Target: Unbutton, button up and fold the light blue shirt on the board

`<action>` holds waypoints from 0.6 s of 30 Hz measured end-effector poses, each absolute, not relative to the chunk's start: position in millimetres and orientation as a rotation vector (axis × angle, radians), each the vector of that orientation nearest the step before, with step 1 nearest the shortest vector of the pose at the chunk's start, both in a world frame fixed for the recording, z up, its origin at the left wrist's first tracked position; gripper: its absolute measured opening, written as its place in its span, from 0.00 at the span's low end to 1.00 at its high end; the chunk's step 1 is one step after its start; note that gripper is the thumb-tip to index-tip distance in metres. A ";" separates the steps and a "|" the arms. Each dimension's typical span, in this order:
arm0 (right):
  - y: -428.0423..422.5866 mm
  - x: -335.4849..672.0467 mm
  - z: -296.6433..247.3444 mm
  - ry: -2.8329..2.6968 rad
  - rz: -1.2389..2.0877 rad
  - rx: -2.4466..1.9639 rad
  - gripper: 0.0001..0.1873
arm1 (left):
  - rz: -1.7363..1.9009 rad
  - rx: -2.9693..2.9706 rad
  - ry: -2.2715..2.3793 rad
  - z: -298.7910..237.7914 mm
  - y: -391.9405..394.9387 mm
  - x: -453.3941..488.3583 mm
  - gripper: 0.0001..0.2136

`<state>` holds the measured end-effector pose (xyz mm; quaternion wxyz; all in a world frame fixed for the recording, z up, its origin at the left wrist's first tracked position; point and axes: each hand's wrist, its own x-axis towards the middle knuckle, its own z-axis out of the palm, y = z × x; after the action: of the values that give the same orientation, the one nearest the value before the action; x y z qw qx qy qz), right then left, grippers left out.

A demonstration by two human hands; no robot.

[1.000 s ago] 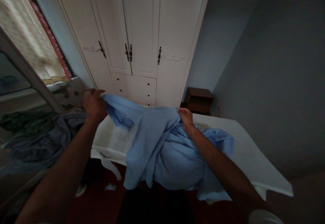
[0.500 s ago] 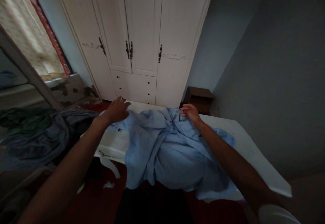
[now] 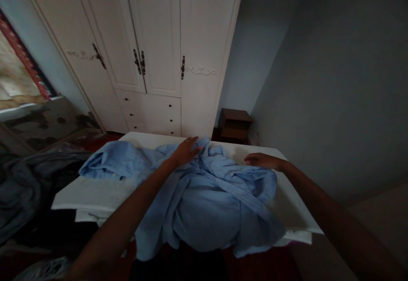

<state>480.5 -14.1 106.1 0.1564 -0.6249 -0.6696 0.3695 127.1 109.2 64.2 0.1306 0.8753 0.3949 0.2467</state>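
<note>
My left hand (image 3: 186, 150) lies flat on the light blue shirt (image 3: 204, 204), fingers stretched out and close together, the tips pointing away from me at a bunched fold near the shirt's far edge. It grips nothing; the palm just rests on the cloth. My right hand (image 3: 263, 160) is off to the right of it, well apart, also flat with the fingers extended and pointing leftward. It touches the right-hand rim of the shirt where the cloth meets the white surface (image 3: 95, 185). I cannot tell whether its fingertips press the fabric or only the surface beside it.

The shirt sits crumpled under and between both hands. One rumpled part trails out to the left of my left hand, and the bulk of it spills toward me over the near edge of the surface and hangs down there.

Beyond both hands stands a white wardrobe (image 3: 153, 60), with a small brown cabinet (image 3: 234, 123) past my right hand. Far to the left of my left hand lies a dark heap of cloth (image 3: 25, 187).
</note>
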 end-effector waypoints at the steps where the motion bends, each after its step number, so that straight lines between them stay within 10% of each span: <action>1: -23.7 488.0 109.7 -1.929 1.113 -1.784 0.20 | 0.689 2.599 1.160 66.2 109.4 138.8 0.30; 7: -65.6 524.2 103.6 -1.744 1.513 -1.826 0.30 | 0.511 2.882 1.072 74.4 82.9 201.1 0.34; 18: -97.2 537.6 88.5 -1.873 1.464 -1.734 0.12 | 0.342 2.694 1.167 13.3 92.9 220.0 0.39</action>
<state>537.6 -97.2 88.5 0.0995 -0.5863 -0.6334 0.4952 220.0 92.9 13.3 0.0926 0.9075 0.3931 0.1152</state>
